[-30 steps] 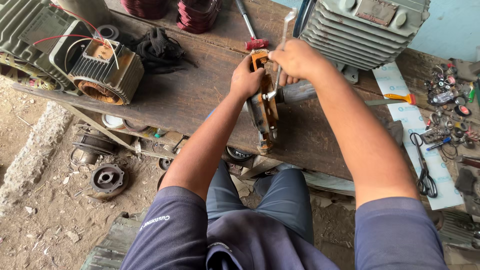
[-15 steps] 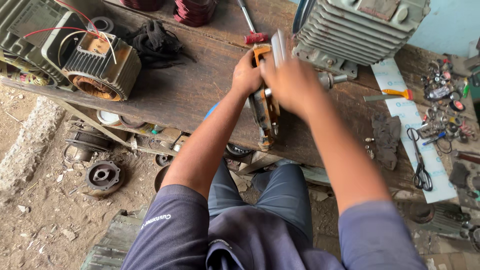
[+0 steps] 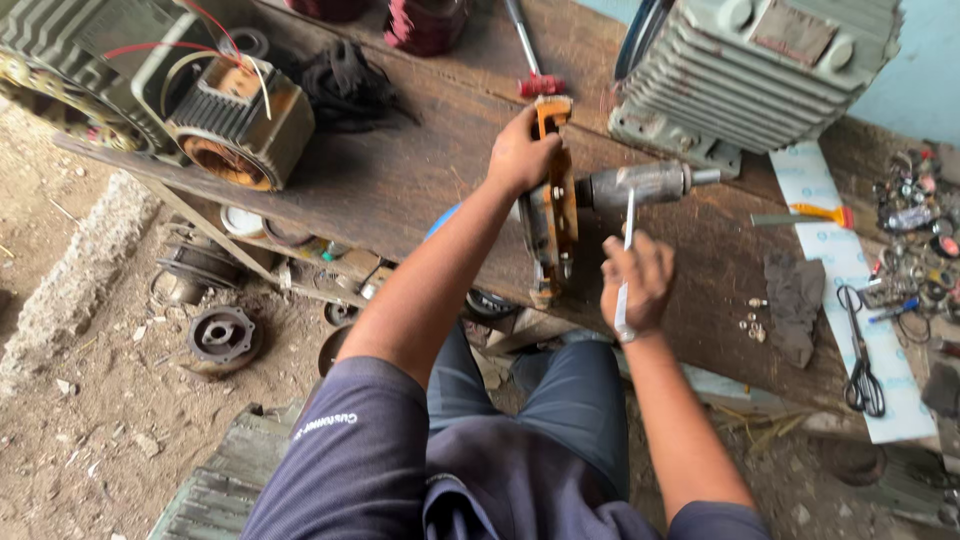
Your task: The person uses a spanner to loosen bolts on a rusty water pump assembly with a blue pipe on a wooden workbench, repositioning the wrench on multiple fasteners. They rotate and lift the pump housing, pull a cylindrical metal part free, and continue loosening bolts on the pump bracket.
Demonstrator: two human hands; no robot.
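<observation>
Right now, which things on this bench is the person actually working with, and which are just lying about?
In use:
- left hand gripping the orange metal end plate
- grey steel shaft sticking out of that plate
- right hand holding a thin silver metal tool

Lying about:
- grey ribbed motor housing
- copper-wound stator
- black-handled scissors
- yellow-handled tool
- dark rag

Wooden bench [image 3: 420, 180], finned motor [image 3: 760, 70], stator [image 3: 235, 125]

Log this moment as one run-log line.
left hand: grips orange puller upright on wooden bench | right hand: holds thin metal tool beside grey shaft | grey motor behind
</observation>
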